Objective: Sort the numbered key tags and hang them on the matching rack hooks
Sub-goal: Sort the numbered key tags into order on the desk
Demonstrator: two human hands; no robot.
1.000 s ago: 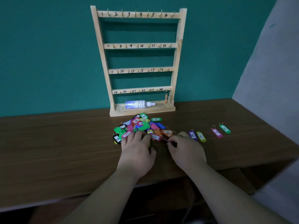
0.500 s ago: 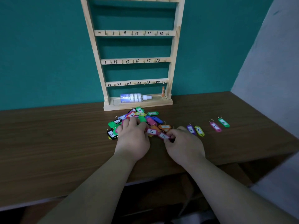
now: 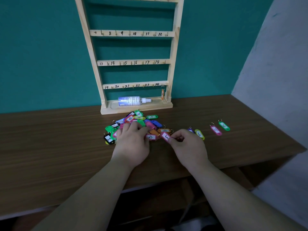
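Right between the two hands, at the fingertips of the right hand [image 3: 186, 147], is the pink tag marked 5 [image 3: 165, 136]. The thumb and forefinger pinch its near end and the number faces up at me on the feed. The left hand [image 3: 131, 142] lies palm-down on the near side of the pile of tags [image 3: 140, 121] with its fingers relaxed on top of them, so it's pressing rather than gripping. Just off its fingertips toward the right hand there's a pink tag marked 2 [image 3: 151, 137], and at its outer edge a black tag marked 20 [image 3: 109, 139] sits on the table [image 3: 50, 139]. Out past the right hand's knuckles a purple tag [image 3: 190, 130] and a yellow tag marked 6 [image 3: 200, 134] lie side by side, the purple one half hidden by the hand so I can't read it. Further out on the same side, well apart from the pile, are a pink tag marked 11 [image 3: 216, 130] and a green tag marked 16 [image 3: 224, 126]. Straight ahead of both hands, beyond the pile, the wooden rack [image 3: 133, 62] stands against the teal wall [image 3: 41, 55]. An orange tag [image 3: 162, 94] hangs at the far right of its bottom rail by the 24, and a spray bottle [image 3: 131, 100] lies on its side in the base tray.
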